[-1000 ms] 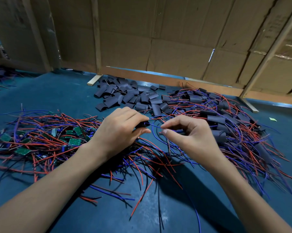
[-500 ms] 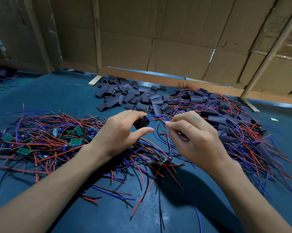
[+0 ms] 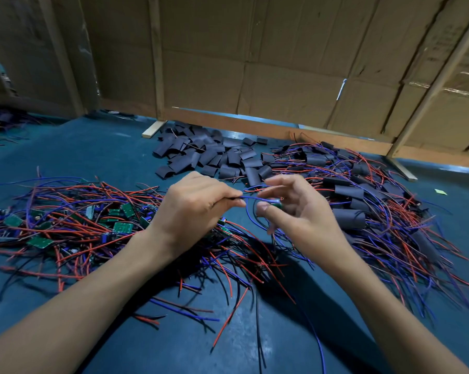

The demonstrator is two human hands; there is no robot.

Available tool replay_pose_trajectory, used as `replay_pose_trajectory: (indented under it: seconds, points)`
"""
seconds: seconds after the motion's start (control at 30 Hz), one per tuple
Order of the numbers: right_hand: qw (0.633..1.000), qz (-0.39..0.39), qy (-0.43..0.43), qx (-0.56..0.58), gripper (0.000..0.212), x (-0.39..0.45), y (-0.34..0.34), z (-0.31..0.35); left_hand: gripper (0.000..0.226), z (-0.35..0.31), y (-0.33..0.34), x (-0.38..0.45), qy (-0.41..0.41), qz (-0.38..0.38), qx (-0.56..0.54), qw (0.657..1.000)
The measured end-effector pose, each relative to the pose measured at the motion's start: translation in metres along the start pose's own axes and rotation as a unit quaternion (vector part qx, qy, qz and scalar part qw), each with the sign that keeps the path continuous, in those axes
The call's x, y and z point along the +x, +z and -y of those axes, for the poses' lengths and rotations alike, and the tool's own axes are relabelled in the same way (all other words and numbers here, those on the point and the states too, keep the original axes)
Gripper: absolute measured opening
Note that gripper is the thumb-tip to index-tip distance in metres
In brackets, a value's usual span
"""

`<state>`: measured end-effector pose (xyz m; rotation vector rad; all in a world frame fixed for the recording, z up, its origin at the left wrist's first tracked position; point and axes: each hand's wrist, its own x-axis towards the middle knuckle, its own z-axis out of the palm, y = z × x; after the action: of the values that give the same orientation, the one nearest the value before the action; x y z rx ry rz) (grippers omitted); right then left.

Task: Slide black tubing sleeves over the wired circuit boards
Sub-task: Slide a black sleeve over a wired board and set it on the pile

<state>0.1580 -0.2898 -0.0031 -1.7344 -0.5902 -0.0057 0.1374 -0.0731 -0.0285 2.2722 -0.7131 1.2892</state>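
My left hand (image 3: 192, 206) is curled above the middle of the table and pinches blue and red wires (image 3: 250, 197) at its fingertips. My right hand (image 3: 295, 211) faces it and pinches a small green circuit board (image 3: 277, 205) between thumb and fingers; the wires run between the two hands. Whether my left fist still hides a black sleeve I cannot tell. A pile of bare wired boards (image 3: 66, 225) lies at the left. Loose black sleeves (image 3: 209, 155) lie heaped behind the hands. Boards with sleeves on them (image 3: 363, 201) are piled at the right.
The table has a blue-green cover (image 3: 93, 152). Cardboard walls on wooden frames (image 3: 255, 76) close off the back. A wooden foot (image 3: 154, 128) and another (image 3: 402, 168) rest on the table. More wires (image 3: 1, 128) lie at the far left.
Both hands have lifted slightly and drawn apart. The black sleeve seen at my left fingertips is out of sight now, and a green board shows in my right fingers.
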Motion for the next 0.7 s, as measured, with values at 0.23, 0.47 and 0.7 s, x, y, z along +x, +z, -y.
replay_pose_trajectory:
  seconds: [0.23,0.47,0.7]
  points:
    - [0.993,0.048,0.091,0.053,0.008,0.006,-0.019,-0.003,0.017,0.006,-0.008,-0.001,-0.006,0.025,0.038,0.999]
    - [0.992,-0.001,-0.046,-0.116,0.017,-0.002,-0.001,0.000,0.033,-0.005,-0.007,0.004,0.051,0.092,0.055,0.993]
    - [0.997,-0.054,-0.017,-0.059,0.013,-0.004,0.006,0.002,0.027,-0.013,-0.009,0.008,0.081,0.101,0.057,0.990]
